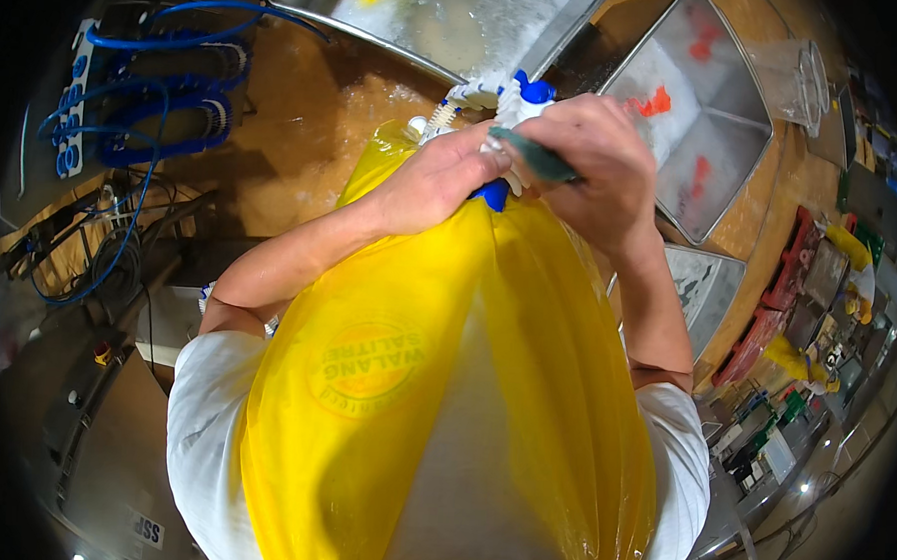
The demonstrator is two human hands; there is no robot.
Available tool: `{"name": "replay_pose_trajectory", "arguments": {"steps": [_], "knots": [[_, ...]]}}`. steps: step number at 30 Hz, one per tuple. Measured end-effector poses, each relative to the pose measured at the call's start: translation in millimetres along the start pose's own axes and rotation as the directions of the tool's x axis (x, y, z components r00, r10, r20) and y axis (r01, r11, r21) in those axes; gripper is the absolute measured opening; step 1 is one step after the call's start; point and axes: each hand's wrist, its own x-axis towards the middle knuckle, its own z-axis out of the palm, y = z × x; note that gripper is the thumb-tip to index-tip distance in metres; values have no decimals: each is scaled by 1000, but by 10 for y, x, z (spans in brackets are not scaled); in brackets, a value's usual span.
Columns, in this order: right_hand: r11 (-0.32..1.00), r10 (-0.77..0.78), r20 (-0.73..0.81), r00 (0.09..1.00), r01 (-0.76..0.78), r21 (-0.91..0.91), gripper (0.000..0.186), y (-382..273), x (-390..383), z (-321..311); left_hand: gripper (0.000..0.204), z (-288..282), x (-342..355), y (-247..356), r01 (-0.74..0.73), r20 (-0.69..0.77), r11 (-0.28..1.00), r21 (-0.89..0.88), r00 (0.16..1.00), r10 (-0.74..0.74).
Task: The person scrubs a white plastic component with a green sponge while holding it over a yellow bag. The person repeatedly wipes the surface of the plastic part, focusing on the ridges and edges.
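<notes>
My left hand (435, 184) is closed on a white segmented plastic piece with blue fittings (533, 92), held above the top of the yellow plastic apron (359, 276) I wear. My right hand (604, 157) grips a dark green pad (539, 156) against that piece, just right of my left fingers. Part of the piece is hidden behind both hands; its jointed white end reaches up-left toward the edge of a steel sink (428, 64) holding foamy water.
A steel basin (735, 132) with red items and foam stands right, beside a clear container (792, 85). Blue looped plastic parts (165, 128) and hoses lie at left, above a steel cabinet (111, 445). Red crates (766, 334) with yellow objects line the far right.
</notes>
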Motion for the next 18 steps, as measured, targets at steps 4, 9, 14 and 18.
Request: {"name": "replay_pose_trajectory", "arguments": {"steps": [4,9,14,18], "knots": [[996,-70,88,994,75,-47,44,40,-123,38,29,46,2,-172,-214,5,976,40,977,214],[1000,-23,113,993,25,-17,50,44,-145,180,27,34,-11,-284,-173,135,982,78,978,162],[997,-67,-41,997,66,-37,49,-9,-154,279,27,122,-63,-368,-184,-13,982,-44,983,183],[989,-98,-54,994,91,-120,45,-108,-217,189,34,133,-108,-368,-188,-14,981,-38,982,187]]}}
